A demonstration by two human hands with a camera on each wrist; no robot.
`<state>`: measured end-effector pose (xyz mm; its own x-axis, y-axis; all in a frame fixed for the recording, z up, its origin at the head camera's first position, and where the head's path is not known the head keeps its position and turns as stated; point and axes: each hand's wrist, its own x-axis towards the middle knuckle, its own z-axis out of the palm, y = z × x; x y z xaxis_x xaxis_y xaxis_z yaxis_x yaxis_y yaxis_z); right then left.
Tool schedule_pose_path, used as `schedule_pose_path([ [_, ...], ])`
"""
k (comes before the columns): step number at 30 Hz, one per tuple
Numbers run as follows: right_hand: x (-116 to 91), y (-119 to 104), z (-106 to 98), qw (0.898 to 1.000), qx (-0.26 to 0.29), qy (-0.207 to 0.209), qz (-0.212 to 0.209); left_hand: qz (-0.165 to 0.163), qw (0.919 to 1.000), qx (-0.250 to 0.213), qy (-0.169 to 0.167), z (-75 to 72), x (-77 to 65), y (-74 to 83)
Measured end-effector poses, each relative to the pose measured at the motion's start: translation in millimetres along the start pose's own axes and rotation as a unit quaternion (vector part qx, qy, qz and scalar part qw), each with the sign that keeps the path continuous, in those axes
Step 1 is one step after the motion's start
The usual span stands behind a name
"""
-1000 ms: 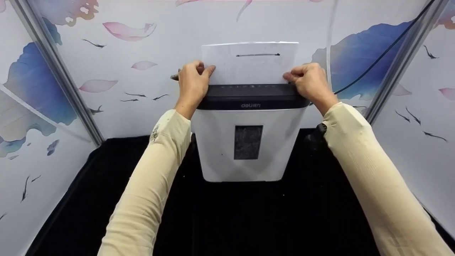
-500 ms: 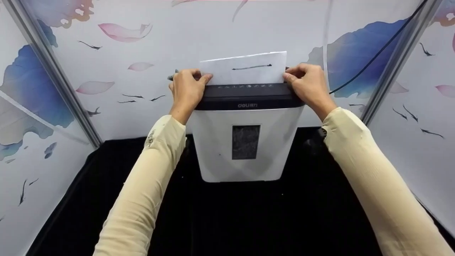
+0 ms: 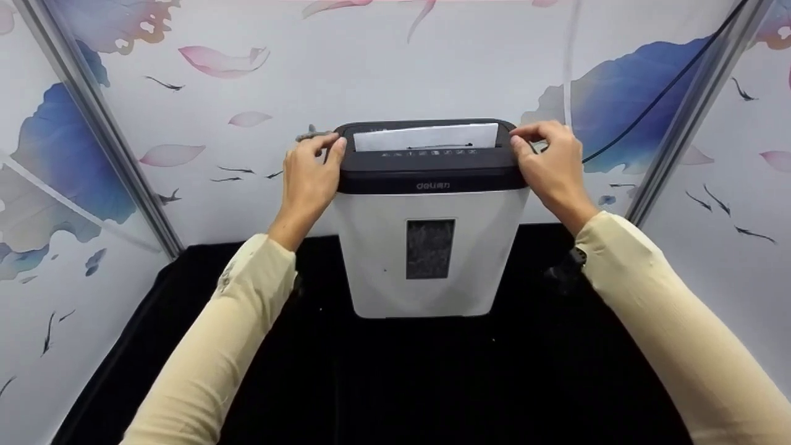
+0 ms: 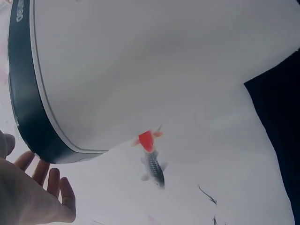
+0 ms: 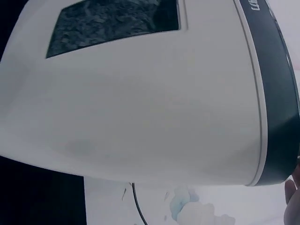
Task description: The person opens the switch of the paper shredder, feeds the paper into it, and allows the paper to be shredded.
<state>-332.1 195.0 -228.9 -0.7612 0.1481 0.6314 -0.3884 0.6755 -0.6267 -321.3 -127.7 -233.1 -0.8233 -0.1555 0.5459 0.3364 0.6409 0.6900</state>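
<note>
A white paper shredder (image 3: 426, 303) with a dark top stands upright in the middle of the head view. A strip of white paper (image 3: 426, 136) with a black line on it shows in its feed slot, most of the sheet hidden inside. My left hand (image 3: 309, 176) rests its fingertips at the left end of the dark top, apart from the paper. At the opposite end is my right hand (image 3: 553, 167), thumb and forefinger right at the rim, also off the paper. The left wrist view shows loosely spread left fingers (image 4: 54, 183) by the shredder's top edge.
Black cloth (image 3: 401, 383) covers the surface under the shredder. Printed white panels (image 3: 420, 74) stand behind and at both sides, joined by metal posts (image 3: 117, 142). A black cable (image 3: 667, 80) runs down at the right. Shreds show through the shredder's window (image 3: 430, 249).
The paper has sunk down into the slot, leaving only a low strip. Both hands have let go of its edges and moved outward to the ends of the shredder's top.
</note>
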Motion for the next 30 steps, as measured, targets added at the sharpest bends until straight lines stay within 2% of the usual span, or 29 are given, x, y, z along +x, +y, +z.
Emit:
schedule_pose_path([
  [6, -14, -1, -8, 0.998, 0.002, -0.056, 0.018, 0.009, 0.9999, 0.006, -0.011, -13.3, -19.6, -10.9],
  [11, -27, -1, -13, 0.997, 0.001, -0.075, 0.015, 0.009, 0.9997, 0.012, -0.019, -22.8, -36.1, -16.2],
  [16, -48, 6, -23, 0.996, 0.005, -0.095, 0.000, 0.001, 0.9981, 0.008, -0.061, -30.4, -59.4, -20.4],
  [21, -75, 19, -35, 0.994, 0.012, -0.109, -0.002, 0.003, 0.9951, 0.024, -0.096, -38.0, -83.7, -29.9],
  [25, -95, 32, -40, 0.992, -0.016, -0.127, -0.007, 0.010, 0.9926, 0.048, -0.111, -44.1, -100.4, -42.1],
  [30, -115, 48, -46, 0.988, -0.059, -0.136, -0.045, 0.019, 0.9908, 0.072, -0.113, -49.9, -124.7, -56.1],
])
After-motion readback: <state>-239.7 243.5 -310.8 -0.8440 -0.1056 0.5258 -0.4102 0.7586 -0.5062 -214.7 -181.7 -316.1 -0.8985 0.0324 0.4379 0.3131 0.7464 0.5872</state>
